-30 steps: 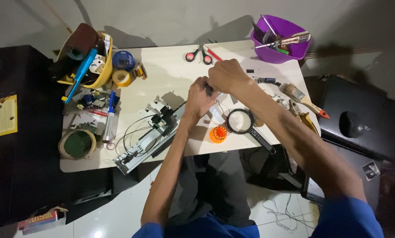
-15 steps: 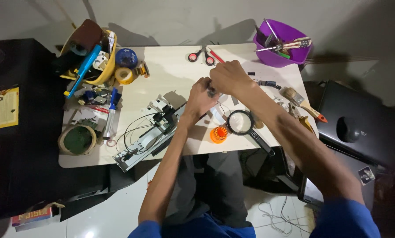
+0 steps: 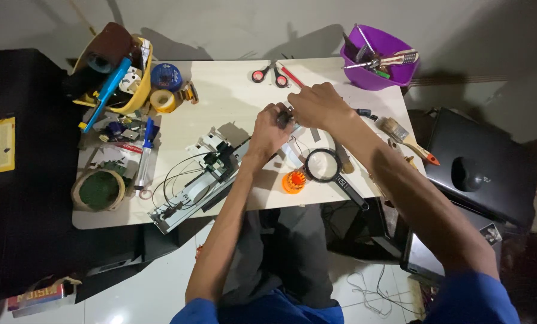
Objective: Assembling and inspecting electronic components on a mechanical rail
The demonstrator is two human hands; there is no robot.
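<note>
Since a second ago my hands have barely shifted: left hand and right hand both stay pinched on the small dark part mid-tabletop, just beyond the magnifying glass, so fiddling continues.

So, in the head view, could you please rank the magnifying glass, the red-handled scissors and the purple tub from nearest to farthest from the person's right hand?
1. Magnifying glass: just below the right hand, toward the person.
2. Red-handled scissors: up and left, near the table's far edge.
3. Purple tub: off to the right, at the far corner.
</note>
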